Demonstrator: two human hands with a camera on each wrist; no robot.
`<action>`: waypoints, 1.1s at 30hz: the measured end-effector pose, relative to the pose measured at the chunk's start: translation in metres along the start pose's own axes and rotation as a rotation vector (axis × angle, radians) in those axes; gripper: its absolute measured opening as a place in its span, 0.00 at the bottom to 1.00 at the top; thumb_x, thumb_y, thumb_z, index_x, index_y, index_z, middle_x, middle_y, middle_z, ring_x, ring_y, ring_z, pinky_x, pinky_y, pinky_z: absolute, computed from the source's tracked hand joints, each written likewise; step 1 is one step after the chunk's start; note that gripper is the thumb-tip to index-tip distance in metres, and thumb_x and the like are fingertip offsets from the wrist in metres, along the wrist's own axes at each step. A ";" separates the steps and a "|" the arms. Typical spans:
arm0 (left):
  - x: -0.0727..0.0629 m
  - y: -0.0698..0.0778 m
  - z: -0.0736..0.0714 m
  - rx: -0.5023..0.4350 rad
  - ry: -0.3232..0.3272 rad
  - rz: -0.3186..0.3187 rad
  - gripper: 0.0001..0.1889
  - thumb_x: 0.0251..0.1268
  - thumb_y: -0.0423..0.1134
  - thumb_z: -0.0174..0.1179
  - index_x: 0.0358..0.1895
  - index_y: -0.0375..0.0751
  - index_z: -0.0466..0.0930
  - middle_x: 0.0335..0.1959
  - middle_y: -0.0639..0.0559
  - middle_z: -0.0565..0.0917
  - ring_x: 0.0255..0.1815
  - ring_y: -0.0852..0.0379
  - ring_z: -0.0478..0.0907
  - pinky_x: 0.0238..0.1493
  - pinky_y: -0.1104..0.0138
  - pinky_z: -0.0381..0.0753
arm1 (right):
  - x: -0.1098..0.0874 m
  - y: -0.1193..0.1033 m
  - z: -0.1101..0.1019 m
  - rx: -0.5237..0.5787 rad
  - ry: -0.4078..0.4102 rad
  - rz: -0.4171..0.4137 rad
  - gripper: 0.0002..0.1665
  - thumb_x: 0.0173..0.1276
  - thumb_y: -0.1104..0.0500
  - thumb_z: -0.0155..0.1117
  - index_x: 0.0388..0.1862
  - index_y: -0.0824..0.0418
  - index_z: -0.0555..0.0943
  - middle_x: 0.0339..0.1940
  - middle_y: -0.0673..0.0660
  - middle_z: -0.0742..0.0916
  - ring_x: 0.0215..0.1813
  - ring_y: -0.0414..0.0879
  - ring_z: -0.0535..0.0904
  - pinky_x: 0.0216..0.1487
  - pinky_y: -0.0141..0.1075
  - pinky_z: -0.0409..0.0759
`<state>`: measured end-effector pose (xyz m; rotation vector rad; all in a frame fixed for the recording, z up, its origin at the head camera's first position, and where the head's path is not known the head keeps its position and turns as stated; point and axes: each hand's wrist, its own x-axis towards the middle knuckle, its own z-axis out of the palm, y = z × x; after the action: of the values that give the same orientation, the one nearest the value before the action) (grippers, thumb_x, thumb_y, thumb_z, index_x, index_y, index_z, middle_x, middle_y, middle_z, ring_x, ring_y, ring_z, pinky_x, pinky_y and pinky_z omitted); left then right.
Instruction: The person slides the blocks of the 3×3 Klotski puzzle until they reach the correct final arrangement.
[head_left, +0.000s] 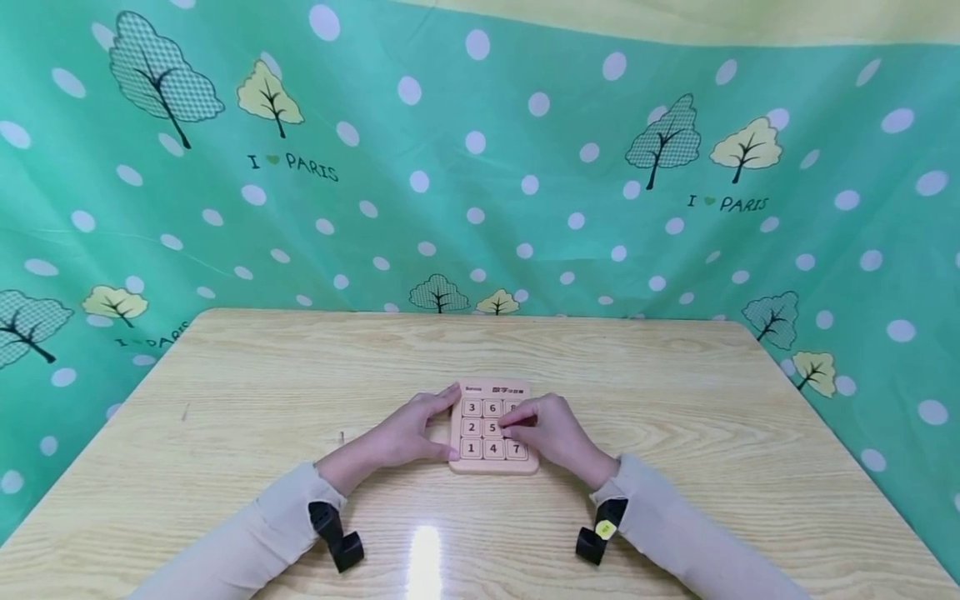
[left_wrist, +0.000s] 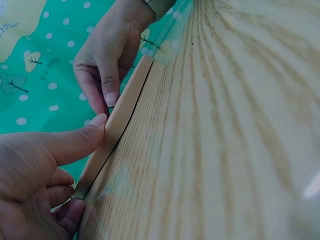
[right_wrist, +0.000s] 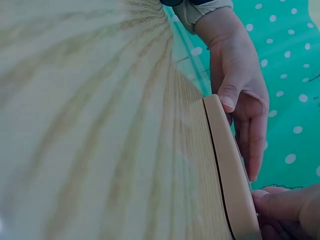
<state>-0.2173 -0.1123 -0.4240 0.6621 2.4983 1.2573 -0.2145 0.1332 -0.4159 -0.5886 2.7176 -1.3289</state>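
Note:
A flat pink number puzzle board (head_left: 456,421) lies on the table, its square tiles set in rows. Along its left side my left hand (head_left: 408,429) grips the edge, a finger at the upper corner and the thumb near the lower one. My right hand (head_left: 558,429) bends over the right column, thumb and forefinger close together beside the tile marked 5 (head_left: 492,427). That hand covers the middle right place and part of the top right tile; I cannot tell whether a tile is between its fingertips. The left wrist view shows the board's side edge (left_wrist: 117,125).
The wooden table (head_left: 285,375) extends around the board on every side. Behind it hangs a green dotted cloth (head_left: 480,167) printed with trees. A black wrist camera (head_left: 335,536) is strapped to the left wrist and another black camera (head_left: 592,546) to the right.

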 end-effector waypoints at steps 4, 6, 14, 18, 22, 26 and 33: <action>0.000 0.000 0.001 0.003 0.004 -0.005 0.48 0.45 0.42 0.73 0.72 0.39 0.56 0.75 0.52 0.53 0.71 0.44 0.55 0.70 0.51 0.54 | 0.000 -0.001 0.000 0.002 -0.006 -0.009 0.08 0.54 0.67 0.70 0.33 0.59 0.88 0.33 0.53 0.89 0.38 0.42 0.83 0.40 0.29 0.80; 0.000 0.000 0.000 0.006 0.004 -0.008 0.48 0.45 0.42 0.73 0.72 0.39 0.56 0.75 0.52 0.53 0.70 0.45 0.55 0.70 0.51 0.54 | 0.000 -0.001 0.000 0.000 -0.009 -0.013 0.08 0.53 0.67 0.71 0.33 0.59 0.88 0.33 0.52 0.89 0.37 0.42 0.82 0.40 0.29 0.80; 0.001 0.001 0.002 0.003 0.000 0.003 0.48 0.46 0.42 0.72 0.72 0.39 0.56 0.75 0.52 0.53 0.70 0.45 0.56 0.70 0.51 0.56 | -0.005 0.000 -0.009 -0.003 -0.017 -0.010 0.09 0.53 0.61 0.73 0.35 0.56 0.88 0.36 0.50 0.88 0.43 0.43 0.82 0.47 0.37 0.80; 0.000 0.001 0.002 -0.004 0.007 -0.005 0.48 0.45 0.40 0.73 0.71 0.38 0.57 0.75 0.51 0.54 0.70 0.45 0.56 0.70 0.51 0.56 | -0.009 0.003 -0.013 0.020 -0.020 0.006 0.11 0.53 0.57 0.74 0.36 0.55 0.88 0.37 0.50 0.88 0.45 0.45 0.81 0.50 0.41 0.79; -0.001 0.001 0.002 -0.010 0.008 -0.007 0.48 0.44 0.40 0.73 0.71 0.38 0.56 0.75 0.51 0.54 0.69 0.45 0.57 0.69 0.52 0.57 | -0.017 0.006 -0.018 0.052 -0.029 0.040 0.10 0.53 0.58 0.74 0.36 0.56 0.88 0.37 0.51 0.88 0.44 0.45 0.81 0.48 0.39 0.79; -0.001 0.002 0.002 -0.023 0.005 -0.008 0.48 0.44 0.40 0.73 0.71 0.37 0.56 0.75 0.50 0.53 0.69 0.45 0.56 0.70 0.52 0.57 | -0.023 0.009 -0.021 0.085 -0.048 0.056 0.11 0.54 0.59 0.73 0.37 0.58 0.87 0.39 0.52 0.88 0.45 0.47 0.81 0.49 0.40 0.79; -0.002 0.002 0.001 -0.034 -0.013 -0.004 0.48 0.46 0.39 0.72 0.71 0.36 0.55 0.75 0.49 0.52 0.70 0.45 0.54 0.70 0.52 0.55 | -0.029 0.011 -0.020 0.054 -0.066 0.062 0.09 0.54 0.62 0.72 0.36 0.55 0.87 0.38 0.49 0.88 0.46 0.45 0.81 0.53 0.43 0.77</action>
<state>-0.2151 -0.1114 -0.4229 0.6545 2.4606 1.2871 -0.1956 0.1647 -0.4154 -0.5296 2.6164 -1.3394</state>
